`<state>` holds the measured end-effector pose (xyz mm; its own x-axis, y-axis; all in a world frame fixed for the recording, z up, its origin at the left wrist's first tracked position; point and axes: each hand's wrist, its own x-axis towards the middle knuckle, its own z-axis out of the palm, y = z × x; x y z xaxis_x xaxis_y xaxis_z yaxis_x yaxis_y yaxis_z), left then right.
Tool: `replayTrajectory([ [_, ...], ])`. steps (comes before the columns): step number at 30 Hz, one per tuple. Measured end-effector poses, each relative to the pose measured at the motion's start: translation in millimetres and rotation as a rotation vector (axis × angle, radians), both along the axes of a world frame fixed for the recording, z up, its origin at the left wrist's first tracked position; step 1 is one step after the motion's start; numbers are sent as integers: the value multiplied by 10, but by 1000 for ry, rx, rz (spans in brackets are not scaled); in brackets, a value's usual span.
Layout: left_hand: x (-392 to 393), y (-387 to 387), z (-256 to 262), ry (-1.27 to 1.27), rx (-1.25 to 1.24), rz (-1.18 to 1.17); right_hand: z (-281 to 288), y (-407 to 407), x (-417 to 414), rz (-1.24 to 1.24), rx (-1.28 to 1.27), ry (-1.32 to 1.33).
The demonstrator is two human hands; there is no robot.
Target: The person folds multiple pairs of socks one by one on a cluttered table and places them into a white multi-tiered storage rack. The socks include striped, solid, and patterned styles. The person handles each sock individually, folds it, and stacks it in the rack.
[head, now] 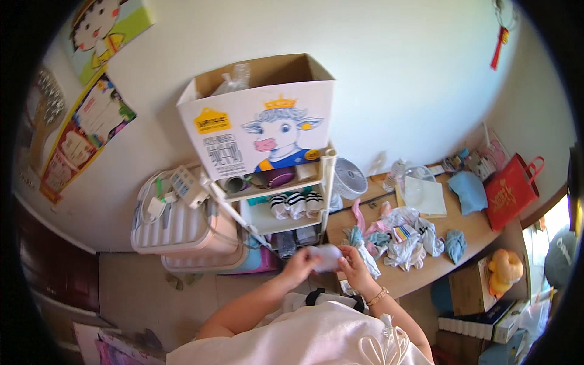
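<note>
My left hand (299, 267) and my right hand (357, 269) grip opposite ends of a small pale cloth bundle (325, 258), held in front of my body. It is blurred, so I cannot tell exactly what garment it is. Just right of my hands, a loose heap of socks and small cloths (401, 244) in white, pink and grey-blue lies on a wooden desk (474, 235). A separate blue-grey cloth bundle (455, 245) sits at the heap's right side. Beyond my hands, rolled white socks with black stripes (296, 205) stand in a row on a white shelf rack (269, 224).
A large cardboard box (219, 155) tops the rack. Left of it, a power strip (188, 185) rests on a lidded storage bin (182, 228). Along the desk stand a fan (350, 179), a plastic bottle (394, 175) and a red bag (513, 194). Boxes (472, 285) fill the space below.
</note>
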<state>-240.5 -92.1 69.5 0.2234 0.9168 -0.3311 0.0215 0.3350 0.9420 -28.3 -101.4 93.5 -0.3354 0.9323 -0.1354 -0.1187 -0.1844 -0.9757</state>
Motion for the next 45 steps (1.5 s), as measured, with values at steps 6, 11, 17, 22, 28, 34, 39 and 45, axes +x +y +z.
replayTrajectory([
  [6, -808, 1012, -465, -417, 4, 1003, -508, -27, 815, -601, -20, -71],
  [11, -948, 1426, -646, -266, -308, 1267, -1018, -264, 1484, -696, -127, -379],
  [17, -666, 1023, -540, -371, -176, 1171, -1316, -268, 1238, -453, 42, -864],
  [22, 91, 334, -729, -343, -228, 795, -1473, 39, 766, -469, 243, -1179],
  [28, 731, -199, -698, -302, -502, 397, -1450, 268, 1367, -573, -97, -603],
  [34, 1304, -112, -309, -273, -135, 38, -599, 85, 1680, -384, -370, 683],
  [39, 1613, -39, 73, 51, 345, -235, -95, -66, 1432, -316, -284, 824],
  [45, 1619, -112, 307, 138, 400, -283, 118, -194, 1284, -319, -14, 815],
])
